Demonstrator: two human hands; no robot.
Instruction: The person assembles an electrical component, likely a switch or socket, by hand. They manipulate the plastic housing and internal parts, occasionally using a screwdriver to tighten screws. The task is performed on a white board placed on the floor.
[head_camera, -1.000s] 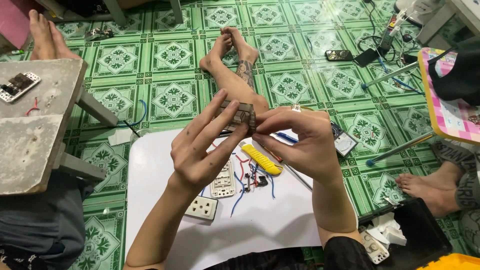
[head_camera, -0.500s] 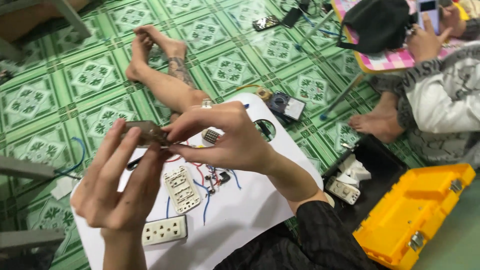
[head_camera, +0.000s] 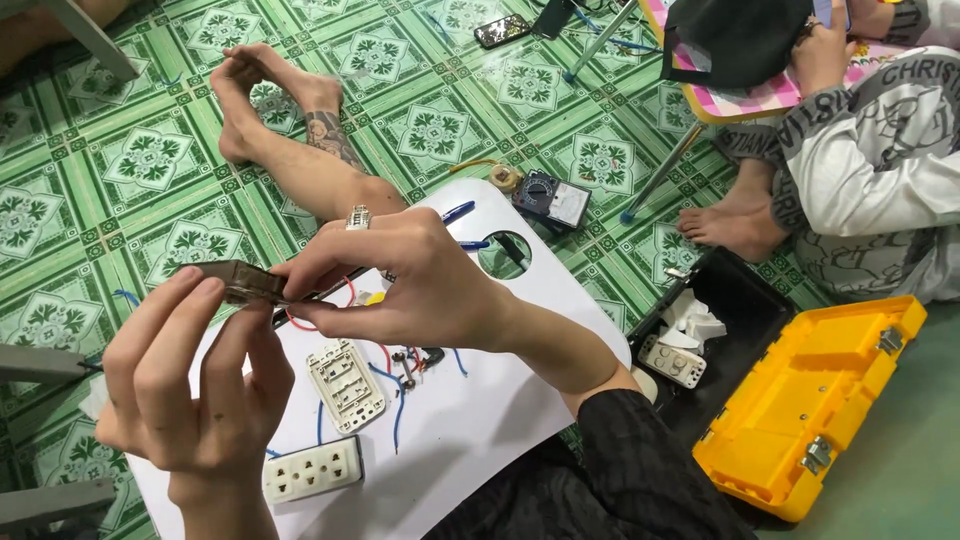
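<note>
Left of centre: your left hand (head_camera: 190, 385) fingers pinch a small metal-framed part (head_camera: 240, 283) | your right hand (head_camera: 400, 285) fingers grip its other end | white board (head_camera: 480, 420) below holds sockets.

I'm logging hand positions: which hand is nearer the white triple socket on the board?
Left. The left hand hovers just left of the white triple socket, almost beside it. The right hand is higher up, well above it.

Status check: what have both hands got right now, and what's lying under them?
Left hand and right hand both pinch a small dark electrical part, held up. White board below: switch plate, socket strip, loose wires. Nothing blocking the hands.
</note>
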